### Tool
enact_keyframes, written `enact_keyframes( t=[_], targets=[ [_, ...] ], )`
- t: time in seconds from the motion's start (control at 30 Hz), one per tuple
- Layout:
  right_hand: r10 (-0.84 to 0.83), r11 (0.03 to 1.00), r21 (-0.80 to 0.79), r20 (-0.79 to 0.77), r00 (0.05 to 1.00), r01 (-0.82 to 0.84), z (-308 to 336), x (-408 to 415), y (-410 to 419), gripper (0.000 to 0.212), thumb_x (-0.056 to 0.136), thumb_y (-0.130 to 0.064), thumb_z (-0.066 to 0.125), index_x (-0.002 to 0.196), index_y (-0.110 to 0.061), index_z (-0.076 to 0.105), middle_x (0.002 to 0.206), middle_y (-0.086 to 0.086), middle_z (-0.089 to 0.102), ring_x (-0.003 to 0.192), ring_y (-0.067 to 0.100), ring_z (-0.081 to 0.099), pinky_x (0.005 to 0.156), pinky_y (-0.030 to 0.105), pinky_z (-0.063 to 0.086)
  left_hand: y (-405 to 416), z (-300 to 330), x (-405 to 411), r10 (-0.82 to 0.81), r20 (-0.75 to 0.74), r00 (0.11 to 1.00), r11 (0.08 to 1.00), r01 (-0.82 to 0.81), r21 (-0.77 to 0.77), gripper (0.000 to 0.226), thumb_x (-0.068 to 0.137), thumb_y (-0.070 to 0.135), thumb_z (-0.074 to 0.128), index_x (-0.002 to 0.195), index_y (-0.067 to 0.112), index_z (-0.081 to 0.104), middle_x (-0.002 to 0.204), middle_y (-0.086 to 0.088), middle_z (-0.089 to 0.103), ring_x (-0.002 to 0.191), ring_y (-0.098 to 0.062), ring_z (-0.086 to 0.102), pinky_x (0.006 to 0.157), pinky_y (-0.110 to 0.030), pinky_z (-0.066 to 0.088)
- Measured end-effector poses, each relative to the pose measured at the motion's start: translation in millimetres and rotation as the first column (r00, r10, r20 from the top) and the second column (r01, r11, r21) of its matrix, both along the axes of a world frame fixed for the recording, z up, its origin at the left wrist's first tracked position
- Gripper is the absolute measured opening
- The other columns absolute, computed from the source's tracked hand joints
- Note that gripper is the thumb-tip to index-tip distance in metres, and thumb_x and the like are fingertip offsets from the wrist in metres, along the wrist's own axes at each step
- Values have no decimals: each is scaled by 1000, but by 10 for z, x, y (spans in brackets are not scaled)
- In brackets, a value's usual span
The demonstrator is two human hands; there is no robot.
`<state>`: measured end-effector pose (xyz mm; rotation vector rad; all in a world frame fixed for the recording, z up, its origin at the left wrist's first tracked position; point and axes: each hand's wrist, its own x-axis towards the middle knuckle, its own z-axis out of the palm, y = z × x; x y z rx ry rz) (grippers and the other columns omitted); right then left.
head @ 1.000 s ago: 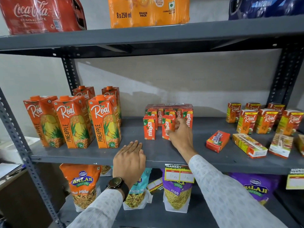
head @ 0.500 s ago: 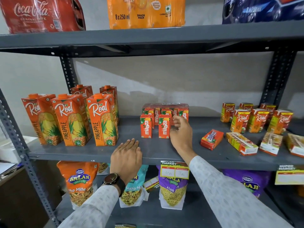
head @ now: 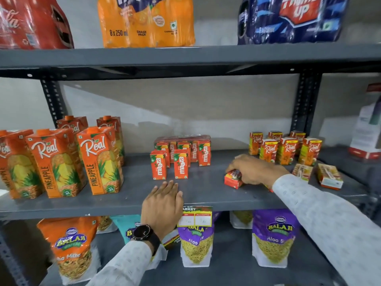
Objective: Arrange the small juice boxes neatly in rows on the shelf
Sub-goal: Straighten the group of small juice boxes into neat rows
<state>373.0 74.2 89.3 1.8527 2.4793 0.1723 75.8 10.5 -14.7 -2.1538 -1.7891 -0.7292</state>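
Small red Maaza juice boxes point(head: 181, 159) stand in rows at the middle of the grey shelf point(head: 123, 195), two of them out in front. My right hand point(head: 254, 170) is closed over a red juice box point(head: 233, 179) lying on its side to their right. My left hand point(head: 162, 203) rests flat on the shelf's front edge, fingers apart, holding nothing. Small Real juice boxes point(head: 286, 149) stand in rows at the right. Two more boxes point(head: 329, 176) lie flat in front of them.
Tall Real pineapple cartons point(head: 59, 162) fill the shelf's left part. Soft drink packs point(head: 146, 21) sit on the shelf above. Balaji snack bags point(head: 195, 240) stand on the shelf below. A price tag point(head: 195, 216) hangs from the front edge.
My right hand left the front Maaza box and moved right onto the red box lying on its side. The left hand stayed on the shelf edge. The camera came closer.
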Motion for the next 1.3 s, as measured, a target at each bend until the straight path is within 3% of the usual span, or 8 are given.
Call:
enact_keyframes(
  t=[0.1,0.23,0.4,0.53,0.8,0.97,1.13,1.3],
  targets=[
    [-1,999,52,-66,998,5,-11,-7,58,57,81,-21,81,132,-38,63,135,-3,61,122,23,56,97,40,47,-8,7,20,5,-6,1000,1000,-5,10,56,100,41,25,136,19,61,144,-1,59,138,-17,51,118,-38,37],
    [-35,974,200,-331,943,106,-82,-259,162,64,62,-61,89,115,-34,63,115,-3,69,100,21,65,80,36,52,-14,7,18,14,-11,1000,1000,-14,5,57,100,41,23,138,20,60,145,0,58,139,-16,49,118,-37,36],
    [-76,883,226,-797,600,412,-323,-794,293,68,56,-71,88,93,-28,51,92,-10,61,84,16,63,68,33,50,-25,14,24,10,-12,1000,1000,-10,0,59,100,43,20,140,21,57,148,2,55,141,-14,46,120,-36,34],
    [-17,856,198,-912,410,477,-583,-1085,319,69,60,-64,89,98,-24,48,95,-7,63,84,14,65,57,23,42,-15,16,9,7,-13,1000,1000,-7,2,60,100,45,19,141,22,57,148,3,55,141,-13,46,120,-35,34],
    [25,865,227,-911,412,448,-639,-1087,283,73,65,-67,85,107,-26,42,102,-7,60,83,12,64,55,21,41,4,-20,12,19,-4,1000,1000,-19,24,59,99,44,21,135,21,62,143,2,60,136,-14,52,117,-37,39],
    [37,885,227,-905,424,407,-686,-1070,358,54,77,-51,82,111,-30,45,108,-7,62,91,15,65,67,30,48,10,-32,15,19,-4,1000,999,-19,43,59,99,44,22,132,20,65,139,1,63,132,-16,56,114,-37,42],
    [42,876,243,-899,436,416,-696,-1097,368,74,69,-64,84,117,-30,41,116,-4,54,96,14,61,74,35,54,18,-33,22,13,0,1000,999,-13,46,59,99,44,22,131,20,66,138,0,64,132,-16,57,114,-38,43],
    [62,886,248,-900,431,392,-701,-1085,372,61,74,-50,83,116,-33,42,112,-7,63,97,15,66,71,29,48,19,-31,13,11,-6,1000,999,-11,44,60,100,44,20,134,20,63,141,1,61,135,-15,54,115,-37,41]
  ],
)
